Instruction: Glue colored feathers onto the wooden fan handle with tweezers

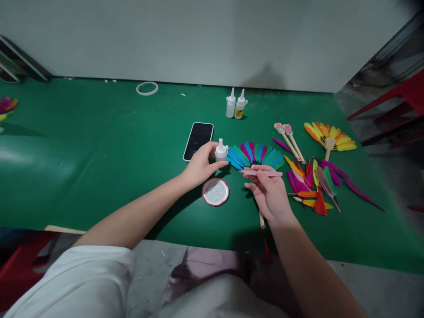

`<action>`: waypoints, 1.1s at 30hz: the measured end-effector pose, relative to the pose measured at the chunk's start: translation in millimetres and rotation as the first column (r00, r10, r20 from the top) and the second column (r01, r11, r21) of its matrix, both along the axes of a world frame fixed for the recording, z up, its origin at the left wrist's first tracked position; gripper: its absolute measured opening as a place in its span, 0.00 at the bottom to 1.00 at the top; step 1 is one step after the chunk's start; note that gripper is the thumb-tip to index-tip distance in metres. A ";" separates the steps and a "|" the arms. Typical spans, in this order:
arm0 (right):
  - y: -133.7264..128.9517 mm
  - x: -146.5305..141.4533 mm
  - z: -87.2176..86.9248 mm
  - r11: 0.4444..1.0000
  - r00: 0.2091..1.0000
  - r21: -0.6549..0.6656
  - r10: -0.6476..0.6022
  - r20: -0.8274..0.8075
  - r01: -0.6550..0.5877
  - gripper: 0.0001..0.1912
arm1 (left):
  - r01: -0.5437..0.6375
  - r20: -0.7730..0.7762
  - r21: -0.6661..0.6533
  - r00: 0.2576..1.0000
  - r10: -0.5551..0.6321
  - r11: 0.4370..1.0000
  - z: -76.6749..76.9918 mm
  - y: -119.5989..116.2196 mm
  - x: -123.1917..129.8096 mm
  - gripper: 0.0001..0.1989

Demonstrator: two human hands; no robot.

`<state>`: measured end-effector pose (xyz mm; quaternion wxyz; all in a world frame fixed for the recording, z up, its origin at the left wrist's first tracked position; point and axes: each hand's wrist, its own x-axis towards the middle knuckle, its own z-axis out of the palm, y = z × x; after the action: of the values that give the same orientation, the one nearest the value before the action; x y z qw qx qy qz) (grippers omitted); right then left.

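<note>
My left hand [202, 165] is wrapped round a small white glue bottle [221, 152], upright with its nozzle up. In my right hand [267, 187] is a pale pink tweezers-like tool [265, 173], its tip pointing left. Just behind that hand spreads a feather fan [254, 152] in blue, green and magenta; its wooden handle [261, 219] comes out below the hand, with a red tassel hanging at the end. A round white lid [215, 192] with a red rim lies below the bottle. A phone [198, 141] rests flat behind my left hand.
Two more glue bottles [235, 106] stand farther back on the green table [99, 163]. Two wooden sticks [289, 139], loose feathers [311, 185] and a yellow-orange fan [330, 139] lie at the right. A tape ring [147, 88] sits near the wall.
</note>
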<state>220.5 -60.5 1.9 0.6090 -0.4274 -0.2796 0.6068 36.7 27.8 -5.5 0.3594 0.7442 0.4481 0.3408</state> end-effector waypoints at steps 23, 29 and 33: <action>3.9 2.6 5.9 0.984 0.926 -0.178 -0.051 -0.375 -0.017 0.16 | -0.106 -0.081 0.634 0.976 0.202 0.766 13.0 -33.1 -7.1 0.46; 0.4 -3.2 6.6 0.987 0.936 -0.141 0.024 -0.352 -0.078 0.14 | 0.080 -0.120 0.614 0.993 -0.007 0.785 36.5 -58.4 12.9 0.13; -0.1 -4.4 4.6 0.985 0.947 -0.140 0.055 -0.315 -0.104 0.13 | 0.071 -0.040 0.558 0.997 -0.059 0.827 36.8 -56.9 17.9 0.05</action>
<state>216.1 -60.6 6.5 0.5853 -0.3612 -0.1493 0.7104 54.6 -29.2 31.3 0.1328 0.8351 0.3071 0.4367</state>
